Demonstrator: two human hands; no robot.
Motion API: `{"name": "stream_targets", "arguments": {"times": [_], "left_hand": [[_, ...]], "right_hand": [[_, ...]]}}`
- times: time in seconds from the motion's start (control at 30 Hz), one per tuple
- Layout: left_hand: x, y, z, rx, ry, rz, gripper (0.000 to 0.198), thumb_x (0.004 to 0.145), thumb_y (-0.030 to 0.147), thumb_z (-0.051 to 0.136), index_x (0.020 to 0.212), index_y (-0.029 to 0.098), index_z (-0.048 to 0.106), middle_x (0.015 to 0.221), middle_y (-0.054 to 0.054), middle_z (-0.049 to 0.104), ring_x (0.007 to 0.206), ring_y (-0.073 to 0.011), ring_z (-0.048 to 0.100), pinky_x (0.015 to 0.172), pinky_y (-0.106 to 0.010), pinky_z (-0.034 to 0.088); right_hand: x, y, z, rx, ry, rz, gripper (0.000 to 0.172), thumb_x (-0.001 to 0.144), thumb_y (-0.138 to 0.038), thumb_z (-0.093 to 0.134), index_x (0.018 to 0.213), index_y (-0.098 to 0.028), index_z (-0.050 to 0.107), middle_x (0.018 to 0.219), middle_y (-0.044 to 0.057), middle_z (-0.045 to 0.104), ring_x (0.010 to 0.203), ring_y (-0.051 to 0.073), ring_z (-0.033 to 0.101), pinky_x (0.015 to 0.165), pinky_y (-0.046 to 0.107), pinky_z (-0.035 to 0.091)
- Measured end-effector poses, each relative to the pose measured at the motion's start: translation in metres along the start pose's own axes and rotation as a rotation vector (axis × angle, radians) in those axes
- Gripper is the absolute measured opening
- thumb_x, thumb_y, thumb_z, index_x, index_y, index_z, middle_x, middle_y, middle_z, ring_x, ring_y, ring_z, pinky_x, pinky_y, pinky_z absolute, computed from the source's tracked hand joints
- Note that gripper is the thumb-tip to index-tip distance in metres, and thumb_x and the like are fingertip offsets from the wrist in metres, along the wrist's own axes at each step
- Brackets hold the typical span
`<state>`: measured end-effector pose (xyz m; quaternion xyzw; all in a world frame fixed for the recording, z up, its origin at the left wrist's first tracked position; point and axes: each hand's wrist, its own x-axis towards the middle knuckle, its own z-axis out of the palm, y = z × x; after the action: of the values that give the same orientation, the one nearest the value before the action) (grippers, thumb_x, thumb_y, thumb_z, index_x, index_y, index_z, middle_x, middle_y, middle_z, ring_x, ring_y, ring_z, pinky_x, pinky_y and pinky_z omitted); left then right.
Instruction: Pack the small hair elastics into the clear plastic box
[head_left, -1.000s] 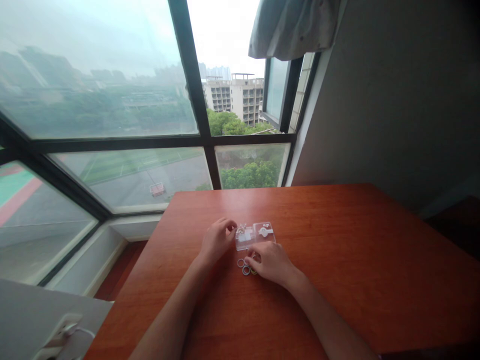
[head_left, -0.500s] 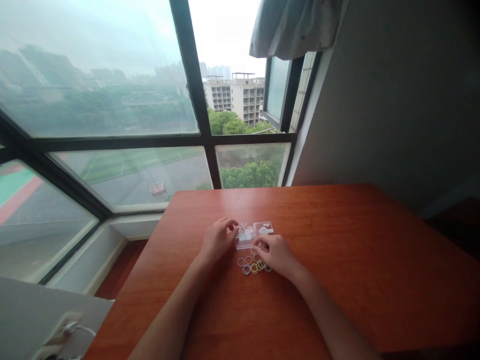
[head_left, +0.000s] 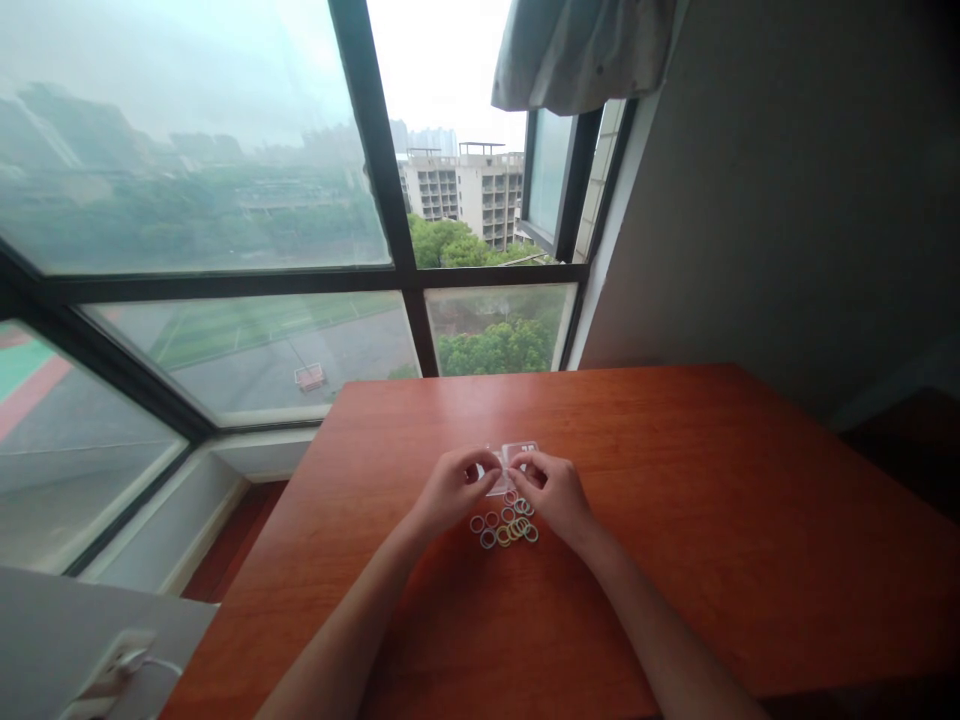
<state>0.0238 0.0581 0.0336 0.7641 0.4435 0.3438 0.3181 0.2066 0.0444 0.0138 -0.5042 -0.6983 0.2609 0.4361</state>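
Observation:
My left hand (head_left: 454, 485) and my right hand (head_left: 556, 495) meet almost fingertip to fingertip over a clear plastic box (head_left: 495, 490) with its lid open. Thumb and forefinger are pinched together on both hands. Whatever lies between the fingertips is too small to make out. Just in front of the box, several thin pastel rings (head_left: 517, 527), in pink, blue, yellow and green tones, lie loose on the table, some overlapping. My fingers cover much of the box and its contents.
The reddish-brown wooden table (head_left: 675, 560) extends to the window frame (head_left: 300, 285) at the back. A grey wall (head_left: 750, 220) rises on the right, and a curtain (head_left: 585, 60) hangs above the window. At lower left, a cable is plugged into a power socket (head_left: 124, 665).
My left hand has moved right and my right hand slightly up, bringing their fingertips together over the box. More of the rings now show. The whole view has shifted a little.

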Motion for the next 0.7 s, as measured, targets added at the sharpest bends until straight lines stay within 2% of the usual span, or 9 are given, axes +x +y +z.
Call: {"name": "stream_targets", "arguments": {"times": [0.2, 0.33, 0.47, 0.57, 0.7], "left_hand": [[0.0, 0.002, 0.001, -0.036, -0.023, 0.003, 0.018, 0.084, 0.028, 0.057, 0.079, 0.013, 0.067, 0.067, 0.0, 0.06, 0.056, -0.0077, 0.043, 0.053, -0.018, 0.035], [0.0, -0.005, -0.001, 0.048, 0.044, 0.021, 0.014, 0.083, 0.024, 0.057, 0.078, 0.015, 0.066, 0.068, 0.0, 0.061, 0.057, -0.0084, 0.045, 0.055, -0.019, 0.036], [0.002, -0.021, -0.009, 0.213, 0.177, 0.004, 0.01, 0.082, 0.02, 0.057, 0.078, 0.016, 0.065, 0.072, -0.001, 0.062, 0.061, -0.0101, 0.049, 0.057, -0.021, 0.037], [0.002, -0.03, -0.014, 0.296, 0.18, -0.022, 0.01, 0.082, 0.021, 0.057, 0.08, 0.017, 0.066, 0.074, -0.001, 0.063, 0.063, -0.0115, 0.051, 0.059, -0.022, 0.039], [0.002, -0.032, -0.015, 0.334, 0.171, -0.036, 0.013, 0.084, 0.023, 0.056, 0.084, 0.017, 0.067, 0.076, -0.002, 0.064, 0.065, -0.0121, 0.053, 0.061, -0.022, 0.04]], "right_hand": [[0.001, 0.001, 0.003, 0.021, 0.017, 0.0, 0.021, 0.082, -0.036, 0.059, 0.078, -0.018, 0.068, 0.049, -0.007, 0.041, 0.047, 0.009, 0.039, 0.05, 0.021, 0.032], [0.0, 0.004, -0.001, -0.032, -0.002, 0.016, 0.019, 0.082, -0.033, 0.058, 0.082, -0.018, 0.07, 0.05, -0.006, 0.045, 0.047, 0.01, 0.041, 0.051, 0.021, 0.032], [-0.003, 0.009, -0.011, -0.207, -0.188, 0.043, 0.016, 0.082, -0.029, 0.058, 0.081, -0.021, 0.072, 0.058, -0.002, 0.061, 0.054, 0.012, 0.052, 0.054, 0.022, 0.034], [-0.006, 0.009, -0.015, -0.311, -0.325, 0.05, 0.017, 0.083, -0.029, 0.057, 0.084, -0.025, 0.073, 0.074, 0.0, 0.071, 0.065, 0.014, 0.061, 0.06, 0.022, 0.037], [-0.008, 0.003, -0.015, -0.396, -0.374, 0.064, 0.02, 0.086, -0.03, 0.055, 0.089, -0.029, 0.074, 0.081, -0.001, 0.074, 0.073, 0.015, 0.065, 0.062, 0.022, 0.038]]}}
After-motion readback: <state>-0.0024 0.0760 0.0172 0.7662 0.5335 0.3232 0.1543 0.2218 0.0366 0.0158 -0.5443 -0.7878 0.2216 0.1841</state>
